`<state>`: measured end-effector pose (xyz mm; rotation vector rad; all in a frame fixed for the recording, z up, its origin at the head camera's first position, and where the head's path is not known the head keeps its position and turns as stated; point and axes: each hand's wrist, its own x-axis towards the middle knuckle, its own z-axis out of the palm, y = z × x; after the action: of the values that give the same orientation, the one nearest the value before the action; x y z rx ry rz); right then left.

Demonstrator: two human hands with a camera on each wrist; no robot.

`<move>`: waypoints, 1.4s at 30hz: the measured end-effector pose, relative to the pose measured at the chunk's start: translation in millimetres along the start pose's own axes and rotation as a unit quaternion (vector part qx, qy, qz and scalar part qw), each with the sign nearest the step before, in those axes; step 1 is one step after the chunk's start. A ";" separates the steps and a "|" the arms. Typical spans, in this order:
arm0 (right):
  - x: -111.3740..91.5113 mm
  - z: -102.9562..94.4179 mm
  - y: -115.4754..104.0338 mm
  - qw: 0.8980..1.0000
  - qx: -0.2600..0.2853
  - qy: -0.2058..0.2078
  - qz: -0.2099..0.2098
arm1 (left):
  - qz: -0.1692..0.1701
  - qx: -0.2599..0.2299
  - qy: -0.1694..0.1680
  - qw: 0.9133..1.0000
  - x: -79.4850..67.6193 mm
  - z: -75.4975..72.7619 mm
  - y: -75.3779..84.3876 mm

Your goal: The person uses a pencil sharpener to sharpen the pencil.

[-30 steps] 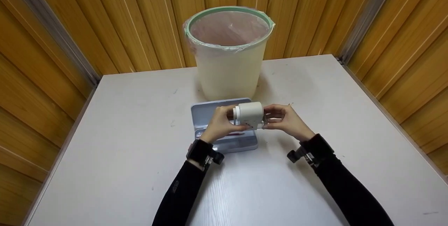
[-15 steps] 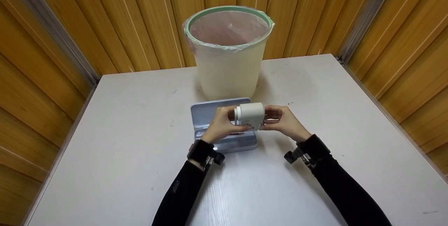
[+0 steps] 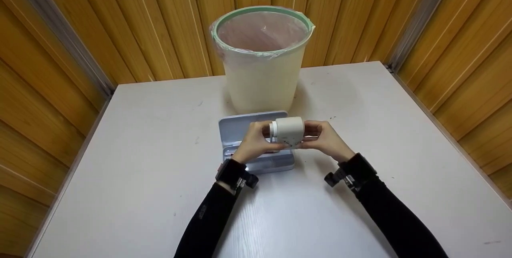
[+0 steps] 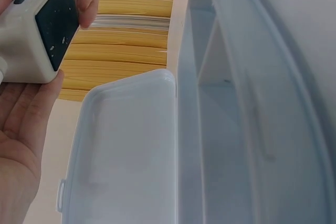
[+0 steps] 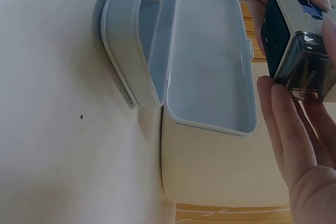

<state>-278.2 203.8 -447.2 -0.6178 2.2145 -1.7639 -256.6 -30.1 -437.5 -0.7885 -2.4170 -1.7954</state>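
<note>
My left hand grips a cream pencil sharpener from its left end, where a white part sticks out. The sharpener lies on its side, raised over an open light-blue pencil case. At its other end, my right hand pinches the clear, smoky shavings container between thumb and fingers. That container sits up against the sharpener body, as the right wrist view shows. A dark, flat base faces the left wrist camera. Part of a thin reddish pencil shows inside the case, behind the left hand.
A tall cream bin with a green rim and clear liner stands right behind the case's raised lid. All this rests on a white table. Wood-look panels rise along the back and both sides.
My right hand has moved slightly left, pushing the shavings container into the sharpener; the gap seen between them earlier has closed. The left hand has barely shifted.
</note>
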 end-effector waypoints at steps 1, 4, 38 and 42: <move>0.1 -0.1 0.1 1.000 0.000 0.000 0.000 | -0.003 0.000 0.000 1.000 1.2 0.6 -3.7; 0.3 -0.2 0.4 1.000 -0.008 -0.001 -0.006 | -0.008 0.001 0.002 1.000 4.1 2.5 -15.6; 0.2 5.1 -8.7 0.995 -0.073 0.015 -0.063 | 0.028 0.026 0.010 0.999 6.6 3.5 -25.2; -0.6 3.8 -8.5 0.995 -0.078 0.010 -0.064 | 0.021 0.032 -0.004 0.999 6.5 4.7 -23.2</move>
<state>-274.5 199.2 -439.9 -0.7958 2.3908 -1.6723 -270.5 -28.2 -457.6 -0.8341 -2.4307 -1.6942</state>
